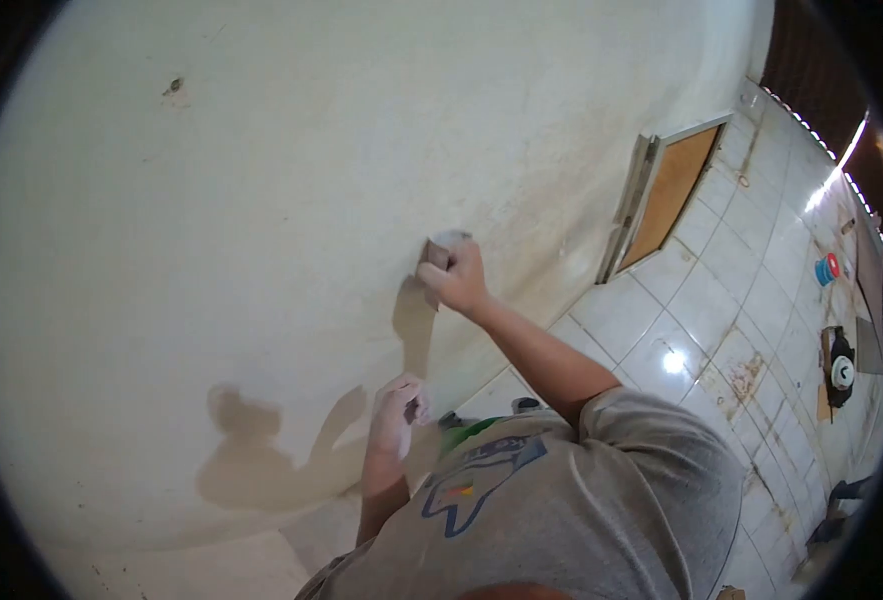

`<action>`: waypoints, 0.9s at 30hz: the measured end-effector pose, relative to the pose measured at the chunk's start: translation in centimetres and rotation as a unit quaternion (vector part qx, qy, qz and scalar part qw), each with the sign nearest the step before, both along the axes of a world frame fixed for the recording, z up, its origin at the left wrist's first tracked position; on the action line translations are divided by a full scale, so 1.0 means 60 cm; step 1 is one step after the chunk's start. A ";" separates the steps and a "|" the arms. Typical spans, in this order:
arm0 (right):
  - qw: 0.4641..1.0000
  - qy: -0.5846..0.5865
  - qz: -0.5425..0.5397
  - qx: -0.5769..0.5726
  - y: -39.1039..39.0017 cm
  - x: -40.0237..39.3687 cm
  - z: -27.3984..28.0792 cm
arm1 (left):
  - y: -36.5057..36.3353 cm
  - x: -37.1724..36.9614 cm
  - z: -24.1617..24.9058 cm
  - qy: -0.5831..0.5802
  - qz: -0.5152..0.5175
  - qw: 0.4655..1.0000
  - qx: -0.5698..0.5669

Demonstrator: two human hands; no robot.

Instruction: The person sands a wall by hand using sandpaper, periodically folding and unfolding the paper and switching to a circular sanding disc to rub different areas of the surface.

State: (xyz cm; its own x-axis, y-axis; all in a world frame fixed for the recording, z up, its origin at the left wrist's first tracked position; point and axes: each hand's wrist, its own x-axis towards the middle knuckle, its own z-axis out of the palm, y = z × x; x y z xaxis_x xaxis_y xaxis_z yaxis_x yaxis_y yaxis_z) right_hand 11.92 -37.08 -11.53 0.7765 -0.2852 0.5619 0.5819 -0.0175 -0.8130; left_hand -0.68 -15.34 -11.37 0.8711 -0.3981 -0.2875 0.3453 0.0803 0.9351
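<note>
My right hand point(458, 280) is closed around a folded brownish sheet that looks like sandpaper point(439, 252), with a pale edge showing beyond the knuckles. The sheet is against the off-white wall point(291, 180), or very near it. Below, my left hand point(398, 402) is held near the wall with its fingers curled in; white dust coats it, and I see nothing in its grasp. Shadows of my head and arms fall on the wall to the left.
A brown panel in a pale frame point(666, 200) stands at the wall's lower edge. Stained white tiles point(701, 330) cover the floor. Farther right lie a red and blue round container point(826, 268) and a dark item with a white disc point(841, 372). A hole point(173, 86) marks the wall.
</note>
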 end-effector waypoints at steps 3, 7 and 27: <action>0.971 0.147 0.039 0.186 -0.026 -0.019 -0.096 | -0.002 0.007 0.021 0.016 0.007 1.000 -0.007; 0.937 0.118 -0.047 0.326 -0.116 0.005 -0.131 | -0.004 0.046 0.041 0.027 -0.034 0.996 -0.083; 0.989 0.024 0.123 0.077 -0.002 -0.009 0.116 | 0.184 0.068 0.019 0.081 -0.062 0.991 -0.088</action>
